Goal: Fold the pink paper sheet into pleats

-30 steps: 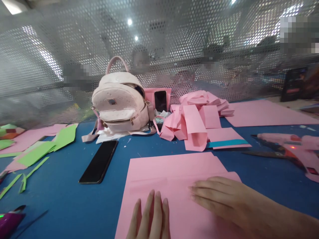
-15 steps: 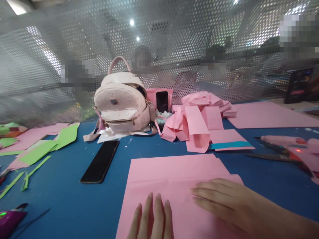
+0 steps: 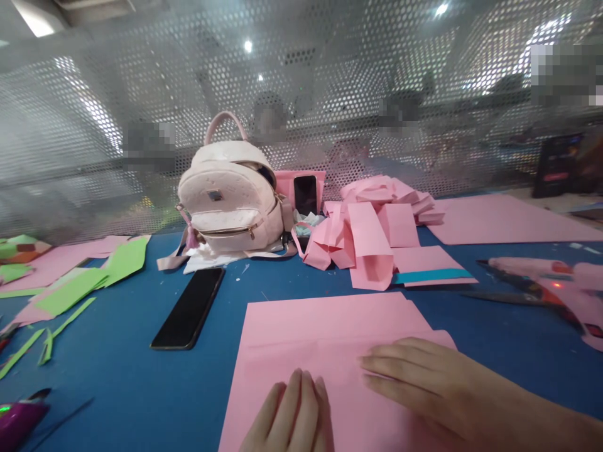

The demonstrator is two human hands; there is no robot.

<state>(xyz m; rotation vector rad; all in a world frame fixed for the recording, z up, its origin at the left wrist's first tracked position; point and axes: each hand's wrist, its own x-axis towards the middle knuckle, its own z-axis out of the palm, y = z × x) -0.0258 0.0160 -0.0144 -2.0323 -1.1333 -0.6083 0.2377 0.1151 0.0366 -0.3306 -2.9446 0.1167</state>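
A folded sheet of pink paper [image 3: 330,314] lies in front of me, its upper layer ending in a crease or edge below the top of the sheet. My right hand [image 3: 424,380] rests flat on the right part of that upper layer, fingers stretched toward the left and holding nothing. On the lower middle of the paper is my left hand [image 3: 294,414], palm down, its fingers close together and slightly bent, the tips touching the surface. Its thumb and wrist are out of sight. The paper's near edge falls outside the picture.
A black phone [image 3: 188,309] lies left of the paper, with a cream backpack [image 3: 226,201] behind. Folded pink pieces [image 3: 372,238] are heaped at the back. Scissors [image 3: 504,296] and a pink glue gun [image 3: 532,270] lie right; green strips [image 3: 70,317] and a purple tool [image 3: 21,420] left.
My left hand's fingers have drawn together and bent a little, shifting slightly to the right on the paper. My right hand and the paper look unmoved.
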